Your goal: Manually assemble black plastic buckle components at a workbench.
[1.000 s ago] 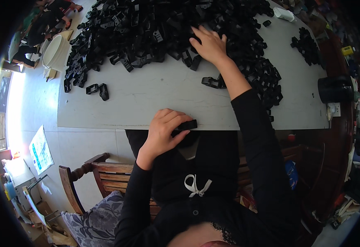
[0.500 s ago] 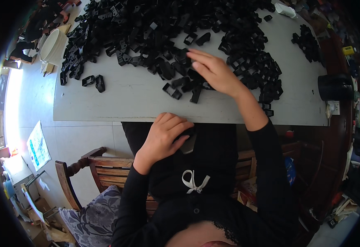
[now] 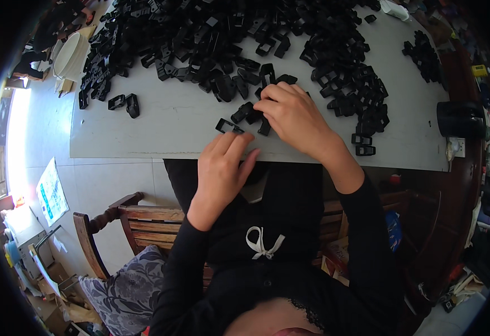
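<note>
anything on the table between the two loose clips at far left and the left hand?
Head view: bare grey table lies between the two loose clips and the left hand.

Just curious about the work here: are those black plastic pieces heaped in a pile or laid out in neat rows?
Heaped. The black plastic pieces overlap at all angles across the grey table; a few loose ones lie by the right hand.

1 head view looks steeply down, near the grey table (image 3: 172, 126).
</note>
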A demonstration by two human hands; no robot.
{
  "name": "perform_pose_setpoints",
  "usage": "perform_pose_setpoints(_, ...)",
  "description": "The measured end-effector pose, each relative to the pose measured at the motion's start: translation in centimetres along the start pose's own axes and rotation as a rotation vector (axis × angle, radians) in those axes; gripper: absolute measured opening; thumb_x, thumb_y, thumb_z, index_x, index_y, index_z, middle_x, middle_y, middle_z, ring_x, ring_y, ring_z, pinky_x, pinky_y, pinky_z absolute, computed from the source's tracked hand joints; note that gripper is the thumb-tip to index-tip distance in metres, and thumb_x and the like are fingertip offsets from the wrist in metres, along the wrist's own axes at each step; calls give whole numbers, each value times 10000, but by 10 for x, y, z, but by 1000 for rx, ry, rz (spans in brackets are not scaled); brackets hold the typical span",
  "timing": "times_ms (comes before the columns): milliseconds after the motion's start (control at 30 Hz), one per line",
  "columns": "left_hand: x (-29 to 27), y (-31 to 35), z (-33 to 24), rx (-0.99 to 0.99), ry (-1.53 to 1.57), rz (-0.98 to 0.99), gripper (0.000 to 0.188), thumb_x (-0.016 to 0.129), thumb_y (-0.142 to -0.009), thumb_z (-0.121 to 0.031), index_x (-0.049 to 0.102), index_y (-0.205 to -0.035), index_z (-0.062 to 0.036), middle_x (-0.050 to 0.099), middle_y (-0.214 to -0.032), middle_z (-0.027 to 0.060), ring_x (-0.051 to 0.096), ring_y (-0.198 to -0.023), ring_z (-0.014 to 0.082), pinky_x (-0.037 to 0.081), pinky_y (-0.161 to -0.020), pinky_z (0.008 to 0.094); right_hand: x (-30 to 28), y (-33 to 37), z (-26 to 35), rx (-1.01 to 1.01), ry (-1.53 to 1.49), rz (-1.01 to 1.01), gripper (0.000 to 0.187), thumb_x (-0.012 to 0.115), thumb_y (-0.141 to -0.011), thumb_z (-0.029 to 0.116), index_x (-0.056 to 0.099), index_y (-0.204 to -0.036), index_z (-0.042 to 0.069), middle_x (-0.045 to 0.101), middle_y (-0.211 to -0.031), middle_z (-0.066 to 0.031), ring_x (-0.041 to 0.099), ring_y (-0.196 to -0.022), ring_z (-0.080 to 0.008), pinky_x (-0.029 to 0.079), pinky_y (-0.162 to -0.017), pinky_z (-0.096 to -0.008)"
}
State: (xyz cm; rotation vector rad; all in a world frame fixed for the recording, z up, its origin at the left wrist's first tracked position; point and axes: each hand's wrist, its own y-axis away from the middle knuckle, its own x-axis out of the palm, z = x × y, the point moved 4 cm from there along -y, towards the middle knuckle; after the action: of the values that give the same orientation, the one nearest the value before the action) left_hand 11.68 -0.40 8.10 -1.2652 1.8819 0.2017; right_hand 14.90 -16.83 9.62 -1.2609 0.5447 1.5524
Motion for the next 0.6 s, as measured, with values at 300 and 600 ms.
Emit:
perform_pose_setpoints(300, 21, -15, -14, 77, -447, -116, 256, 650, -758, -120, 653, -1014, -99, 536, -850, 8, 561, -763, 171, 442, -631, 305, -5, 6, -2, 1, 27, 38, 171, 658, -801, -1, 704, -964, 25, 597, -918, -62, 581, -907, -240, 461, -829, -361)
perform_pose_setpoints(600, 2, 2, -12, 94, -344, -151, 332, 699, -739, -87, 670, -1069, -82, 575, -911, 36, 605, -705, 170, 483, -574, 298, -6, 20, 18, 11, -87, -61, 263, 710, -759, 9, 669, -1018, 32, 592, -957, -68, 600, -884, -245, 476, -777, -369)
